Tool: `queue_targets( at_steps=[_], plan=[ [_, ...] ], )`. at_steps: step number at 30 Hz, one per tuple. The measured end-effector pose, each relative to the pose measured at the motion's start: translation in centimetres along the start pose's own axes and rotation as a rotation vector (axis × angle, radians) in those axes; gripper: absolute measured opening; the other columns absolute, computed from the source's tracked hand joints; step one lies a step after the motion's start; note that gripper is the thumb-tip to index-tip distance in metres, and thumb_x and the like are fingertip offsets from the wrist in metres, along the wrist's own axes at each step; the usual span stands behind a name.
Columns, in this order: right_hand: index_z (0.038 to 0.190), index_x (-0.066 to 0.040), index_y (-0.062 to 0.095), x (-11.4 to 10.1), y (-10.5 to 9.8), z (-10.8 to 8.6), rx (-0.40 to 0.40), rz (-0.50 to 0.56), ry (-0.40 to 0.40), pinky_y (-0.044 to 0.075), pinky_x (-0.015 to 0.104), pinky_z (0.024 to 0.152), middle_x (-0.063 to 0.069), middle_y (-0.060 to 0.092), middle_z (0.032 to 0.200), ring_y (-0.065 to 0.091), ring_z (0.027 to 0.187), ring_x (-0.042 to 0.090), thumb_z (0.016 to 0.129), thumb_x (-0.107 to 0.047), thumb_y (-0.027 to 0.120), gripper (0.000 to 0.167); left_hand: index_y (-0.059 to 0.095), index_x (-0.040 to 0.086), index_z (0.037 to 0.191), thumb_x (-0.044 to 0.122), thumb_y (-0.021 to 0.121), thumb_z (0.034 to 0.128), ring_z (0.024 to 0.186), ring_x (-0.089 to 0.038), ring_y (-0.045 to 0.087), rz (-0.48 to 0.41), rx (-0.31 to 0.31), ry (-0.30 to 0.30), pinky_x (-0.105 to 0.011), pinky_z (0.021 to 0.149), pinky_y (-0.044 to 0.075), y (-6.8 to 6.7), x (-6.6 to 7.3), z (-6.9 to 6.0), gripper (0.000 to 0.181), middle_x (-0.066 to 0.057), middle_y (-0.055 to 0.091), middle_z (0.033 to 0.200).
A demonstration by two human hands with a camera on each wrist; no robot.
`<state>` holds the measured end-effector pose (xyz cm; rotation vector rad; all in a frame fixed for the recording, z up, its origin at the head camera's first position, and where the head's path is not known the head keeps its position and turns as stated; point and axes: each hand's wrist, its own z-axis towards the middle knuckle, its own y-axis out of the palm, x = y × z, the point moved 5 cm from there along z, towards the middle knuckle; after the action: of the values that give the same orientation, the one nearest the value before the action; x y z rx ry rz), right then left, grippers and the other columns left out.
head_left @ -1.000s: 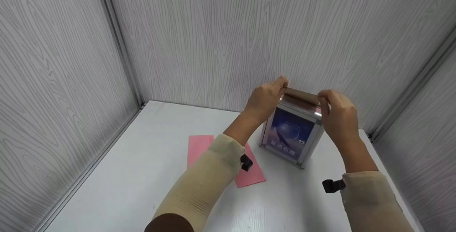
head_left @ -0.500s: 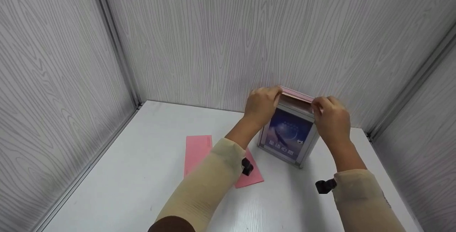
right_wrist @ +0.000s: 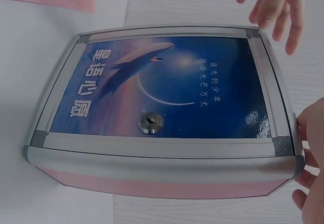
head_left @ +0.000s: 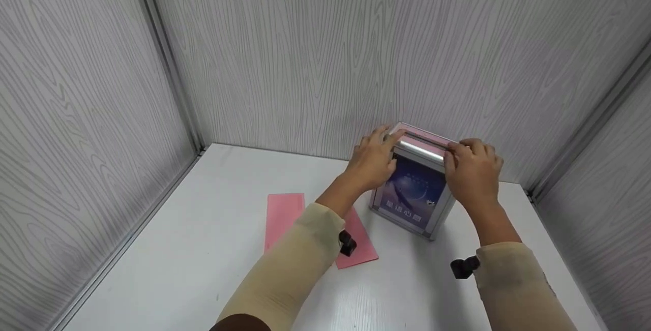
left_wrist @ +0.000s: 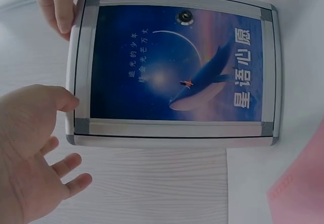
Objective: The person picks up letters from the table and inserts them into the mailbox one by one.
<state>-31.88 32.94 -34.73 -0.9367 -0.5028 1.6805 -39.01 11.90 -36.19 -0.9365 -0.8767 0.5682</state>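
Observation:
A pink box [head_left: 414, 193] with a silver metal frame stands upright at the back right of the white table. Its front carries a blue whale picture with white characters and a small lock [right_wrist: 151, 123]. A dark slot [head_left: 427, 141] runs along the pink top. My left hand [head_left: 374, 160] is at the box's upper left; in the left wrist view its thumb reaches the top edge while the other fingers spread loosely beside it. My right hand [head_left: 474, 171] rests at the upper right corner, its fingers reaching over the top near the slot. Neither hand visibly grips anything.
Two flat pink papers [head_left: 284, 216] lie on the table left of the box, partly covered by the left sleeve; the right-hand paper [head_left: 359, 244] lies askew. Grey wood-grain panels [head_left: 305, 56] enclose the table at the back and both sides.
The brown paper-like strip between the hands above the box has gone down and out of sight, leaving the slot showing. My left fingers have spread from their pinch; the right fingers have loosened.

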Motion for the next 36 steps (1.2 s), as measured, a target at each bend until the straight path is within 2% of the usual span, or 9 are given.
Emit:
queue_targets(
  at_steps=[2,6,12,15,19,24,29,32,36],
  plan=[
    [0.14,-0.006,0.068,-0.2,-0.1,-0.2,-0.014,0.016,0.018,0.032,0.075,0.115,0.024,0.059,0.144,0.048,0.139,0.052,0.111,-0.023,0.06,0.035,0.028,0.037,0.171,0.025,0.062,0.1102,0.156,-0.032,0.045,-0.02,0.013,0.002,-0.054,0.126,0.043,-0.1,-0.7,-0.4,0.071,-0.003,0.026,0.179],
    [0.143,-0.007,0.064,-1.2,-0.6,-0.7,0.028,0.07,0.017,0.032,0.071,0.115,0.025,0.057,0.144,0.049,0.136,0.05,0.11,-0.02,0.061,0.036,0.036,0.031,0.166,0.019,0.062,0.1088,0.151,-0.031,0.05,-0.075,0.082,-0.002,-0.052,0.122,0.046,-0.6,-2.5,-1.1,0.064,-0.003,0.034,0.174],
    [0.142,-0.006,0.064,-3.5,-0.6,-2.4,0.078,0.259,0.0,0.045,0.058,0.107,0.023,0.055,0.135,0.054,0.124,0.041,0.107,-0.008,0.063,0.035,0.044,0.023,0.159,0.015,0.061,0.1073,0.143,-0.031,0.056,-0.154,0.211,0.009,-0.051,0.117,0.05,-1.1,-6.0,-2.6,0.055,-0.008,0.047,0.16],
    [0.139,-0.005,0.065,-4.5,0.5,-3.9,0.05,0.36,0.02,0.052,0.037,0.094,0.018,0.056,0.129,0.059,0.112,0.03,0.107,-0.005,0.061,0.032,0.046,0.019,0.158,0.015,0.062,0.1076,0.141,-0.031,0.057,-0.206,0.234,-0.001,-0.051,0.116,0.051,-0.6,-7.8,-4.0,0.053,-0.01,0.051,0.156],
    [0.134,-0.002,0.066,-5.2,3.1,-6.0,-0.018,0.46,0.061,0.046,0.015,0.077,0.013,0.065,0.116,0.06,0.094,0.019,0.107,-0.003,0.06,0.027,0.047,0.015,0.156,0.014,0.061,0.1078,0.142,-0.033,0.056,-0.249,0.24,-0.033,-0.053,0.117,0.05,0.7,-10.1,-6.1,0.05,-0.011,0.053,0.153],
    [0.135,-0.004,0.066,-4.1,7.7,-9.0,-0.234,0.615,0.202,0.051,0.02,0.077,0.017,0.071,0.118,0.062,0.095,0.019,0.108,-0.007,0.062,0.027,0.049,0.013,0.152,0.014,0.063,0.1072,0.139,-0.035,0.057,-0.27,0.221,-0.115,-0.058,0.116,0.048,3.4,-13.4,-8.8,0.047,-0.012,0.057,0.149],
    [0.137,-0.009,0.066,-2.3,12.4,-13.0,-0.405,0.659,0.347,0.053,0.024,0.081,0.015,0.071,0.121,0.063,0.103,0.021,0.105,-0.013,0.07,0.032,0.05,0.014,0.151,0.019,0.067,0.1065,0.136,-0.035,0.059,-0.271,0.14,-0.238,-0.06,0.115,0.047,6.6,-16.2,-11.1,0.048,-0.012,0.06,0.145],
    [0.138,-0.009,0.066,-1.7,14.7,-15.1,-0.474,0.649,0.381,0.053,0.027,0.081,0.013,0.071,0.117,0.065,0.105,0.023,0.102,-0.017,0.075,0.038,0.05,0.014,0.15,0.019,0.07,0.1055,0.136,-0.034,0.058,-0.283,0.091,-0.281,-0.061,0.116,0.047,7.9,-17.1,-11.9,0.049,-0.012,0.06,0.144],
    [0.139,-0.008,0.064,-1.1,16.6,-17.1,-0.551,0.63,0.408,0.052,0.028,0.079,0.01,0.068,0.112,0.064,0.102,0.022,0.1,-0.019,0.079,0.043,0.051,0.013,0.149,0.019,0.074,0.1031,0.138,-0.035,0.056,-0.323,0.035,-0.296,-0.06,0.119,0.046,8.9,-17.3,-12.4,0.052,-0.013,0.059,0.146]
  ],
)
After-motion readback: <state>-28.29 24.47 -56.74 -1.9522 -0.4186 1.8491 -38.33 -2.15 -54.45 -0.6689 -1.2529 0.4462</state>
